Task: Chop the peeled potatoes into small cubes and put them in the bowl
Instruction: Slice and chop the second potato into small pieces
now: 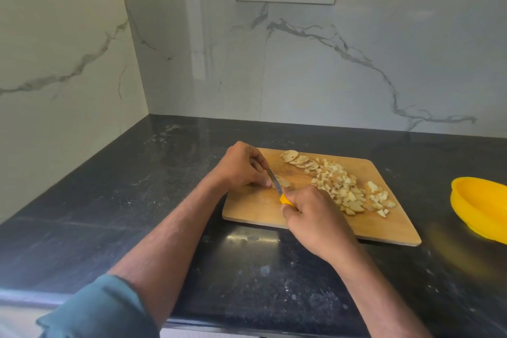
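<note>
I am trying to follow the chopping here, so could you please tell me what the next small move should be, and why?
Probably press the knife down through the potato piece that the left hand steadies. The right hand holds the yellow handle with the blade resting on that piece, which looks larger than the cubes piled on the cutting board. Uncut slices wait; the yellow bowl looks empty.
</note>
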`<state>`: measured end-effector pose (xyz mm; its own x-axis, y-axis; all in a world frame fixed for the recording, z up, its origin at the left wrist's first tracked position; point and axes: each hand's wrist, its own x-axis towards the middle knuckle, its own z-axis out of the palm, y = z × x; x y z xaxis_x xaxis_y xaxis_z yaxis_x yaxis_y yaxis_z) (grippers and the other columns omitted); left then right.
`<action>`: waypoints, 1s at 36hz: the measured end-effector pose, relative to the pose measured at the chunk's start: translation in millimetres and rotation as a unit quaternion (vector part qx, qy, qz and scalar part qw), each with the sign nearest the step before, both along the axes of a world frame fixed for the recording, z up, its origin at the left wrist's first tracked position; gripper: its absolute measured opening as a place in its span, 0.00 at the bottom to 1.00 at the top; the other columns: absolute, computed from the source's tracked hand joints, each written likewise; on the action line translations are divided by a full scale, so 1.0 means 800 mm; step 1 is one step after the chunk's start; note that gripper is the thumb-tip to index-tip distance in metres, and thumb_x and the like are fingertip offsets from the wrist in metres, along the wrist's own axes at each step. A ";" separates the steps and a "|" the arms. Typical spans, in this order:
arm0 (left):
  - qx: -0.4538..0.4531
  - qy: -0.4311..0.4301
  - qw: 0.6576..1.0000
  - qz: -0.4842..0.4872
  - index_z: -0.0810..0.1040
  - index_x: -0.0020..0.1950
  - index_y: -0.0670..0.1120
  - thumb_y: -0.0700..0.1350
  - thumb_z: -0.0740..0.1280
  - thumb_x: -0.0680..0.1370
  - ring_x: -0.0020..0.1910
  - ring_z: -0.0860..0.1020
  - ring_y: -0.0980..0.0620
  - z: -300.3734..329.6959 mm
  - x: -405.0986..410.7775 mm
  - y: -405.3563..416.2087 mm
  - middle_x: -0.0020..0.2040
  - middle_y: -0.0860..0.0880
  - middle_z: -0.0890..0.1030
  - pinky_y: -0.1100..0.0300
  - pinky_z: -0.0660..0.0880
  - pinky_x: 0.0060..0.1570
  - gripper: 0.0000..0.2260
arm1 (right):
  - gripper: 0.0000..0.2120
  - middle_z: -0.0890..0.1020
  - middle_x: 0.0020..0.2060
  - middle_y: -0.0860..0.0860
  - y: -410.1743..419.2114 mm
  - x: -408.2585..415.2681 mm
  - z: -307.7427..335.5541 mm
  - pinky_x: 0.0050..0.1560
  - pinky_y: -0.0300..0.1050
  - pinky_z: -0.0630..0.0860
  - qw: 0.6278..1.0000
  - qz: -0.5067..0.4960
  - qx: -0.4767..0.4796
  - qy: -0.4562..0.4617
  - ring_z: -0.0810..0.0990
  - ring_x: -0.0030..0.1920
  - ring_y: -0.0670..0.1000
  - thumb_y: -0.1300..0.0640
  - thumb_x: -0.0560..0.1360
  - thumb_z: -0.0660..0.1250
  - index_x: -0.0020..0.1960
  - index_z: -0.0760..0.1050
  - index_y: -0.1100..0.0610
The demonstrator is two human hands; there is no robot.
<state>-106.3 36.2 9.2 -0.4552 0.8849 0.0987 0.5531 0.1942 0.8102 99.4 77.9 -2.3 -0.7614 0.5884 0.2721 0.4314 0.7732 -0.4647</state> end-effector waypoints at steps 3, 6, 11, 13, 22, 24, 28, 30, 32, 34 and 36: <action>0.001 -0.002 1.000 -0.004 0.83 0.49 0.38 0.34 0.81 0.68 0.39 0.87 0.49 0.001 -0.001 -0.001 0.38 0.43 0.86 0.55 0.84 0.45 0.13 | 0.18 0.80 0.36 0.44 -0.001 -0.005 0.005 0.25 0.39 0.62 1.000 0.006 0.002 -0.005 0.69 0.26 0.43 0.55 0.79 0.62 0.68 0.77 0.54; 0.007 -0.006 1.000 -0.008 0.83 0.50 0.38 0.34 0.82 0.67 0.40 0.87 0.48 -0.001 -0.002 -0.001 0.38 0.43 0.87 0.54 0.84 0.46 0.14 | 0.19 0.74 0.33 0.43 -0.003 -0.015 0.008 0.28 0.43 0.65 0.999 -0.001 0.022 -0.034 0.75 0.32 0.47 0.54 0.79 0.61 0.69 0.76 0.52; 0.016 0.027 0.998 -0.046 0.84 0.55 0.43 0.38 0.83 0.66 0.40 0.86 0.54 -0.006 -0.005 -0.001 0.38 0.49 0.87 0.59 0.82 0.50 0.19 | 0.14 0.78 0.36 0.45 -0.010 -0.018 0.014 0.27 0.42 0.63 0.998 -0.009 0.035 -0.055 0.74 0.31 0.45 0.53 0.81 0.61 0.63 0.78 0.52; 0.019 0.024 0.998 -0.058 0.85 0.56 0.44 0.39 0.83 0.67 0.42 0.86 0.54 -0.007 -0.008 0.000 0.39 0.49 0.87 0.58 0.81 0.53 0.18 | 0.15 0.78 0.37 0.46 -0.013 -0.015 0.017 0.28 0.42 0.64 0.998 -0.009 0.038 -0.051 0.75 0.31 0.46 0.53 0.81 0.61 0.65 0.77 0.53; -0.017 0.061 0.996 -0.069 0.89 0.48 0.50 0.42 0.81 0.70 0.42 0.81 0.60 -0.007 -0.010 0.005 0.39 0.56 0.85 0.62 0.77 0.50 0.09 | 0.08 0.77 0.31 0.48 -0.005 0.035 0.015 0.28 0.39 0.62 0.998 0.037 -0.031 -0.046 0.69 0.28 0.44 0.58 0.77 0.64 0.46 0.81 0.58; -0.013 0.072 0.995 -0.075 0.88 0.49 0.52 0.43 0.80 0.71 0.45 0.81 0.57 -0.009 -0.009 0.005 0.42 0.55 0.85 0.59 0.79 0.50 0.08 | 0.11 0.85 0.36 0.52 0.009 0.052 0.023 0.33 0.44 0.64 0.994 0.049 -0.102 -0.009 0.71 0.29 0.46 0.56 0.75 0.66 0.54 0.84 0.55; 0.000 0.100 0.991 -0.083 0.86 0.56 0.50 0.43 0.80 0.71 0.44 0.81 0.55 -0.007 -0.011 0.001 0.44 0.50 0.84 0.62 0.78 0.49 0.14 | 0.10 0.65 0.23 0.46 0.032 0.076 0.046 0.34 0.46 0.58 0.985 0.024 -0.147 0.087 0.61 0.27 0.51 0.58 0.77 0.69 0.53 0.84 0.46; -0.005 0.103 0.990 -0.092 0.85 0.58 0.49 0.42 0.80 0.71 0.45 0.81 0.54 -0.004 -0.014 -0.001 0.45 0.50 0.84 0.62 0.78 0.50 0.16 | 0.07 0.65 0.24 0.46 0.034 0.074 0.049 0.33 0.46 0.60 0.990 0.009 -0.108 0.088 0.64 0.26 0.51 0.58 0.76 0.70 0.51 0.85 0.50; -0.006 0.113 0.989 -0.099 0.85 0.60 0.49 0.42 0.80 0.72 0.47 0.80 0.53 -0.004 -0.016 0.000 0.47 0.51 0.84 0.61 0.78 0.52 0.17 | 0.09 0.71 0.23 0.42 0.028 0.064 0.043 0.29 0.45 0.68 0.996 0.001 -0.063 0.061 0.71 0.24 0.46 0.58 0.76 0.69 0.53 0.85 0.52; -0.005 0.129 0.986 -0.102 0.84 0.62 0.49 0.43 0.79 0.73 0.49 0.80 0.54 -0.005 -0.017 0.001 0.49 0.53 0.83 0.60 0.77 0.53 0.18 | 0.14 0.67 0.24 0.41 0.020 0.053 0.029 0.24 0.35 0.63 1.000 -0.010 -0.017 0.024 0.69 0.23 0.42 0.58 0.77 0.67 0.60 0.83 0.51; -0.008 0.143 0.984 -0.110 0.83 0.64 0.50 0.44 0.78 0.74 0.50 0.79 0.55 -0.007 -0.016 0.004 0.51 0.55 0.82 0.61 0.77 0.53 0.19 | 0.18 0.70 0.30 0.42 0.011 0.046 0.019 0.24 0.33 0.58 1.000 -0.024 0.019 0.006 0.67 0.26 0.40 0.56 0.77 0.64 0.66 0.79 0.50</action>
<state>-119.3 39.2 3.7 -0.2088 0.9611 0.1807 0.7878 0.0558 0.6134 136.2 86.9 12.6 -0.7289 0.6136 0.3037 0.4633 0.7686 -0.4411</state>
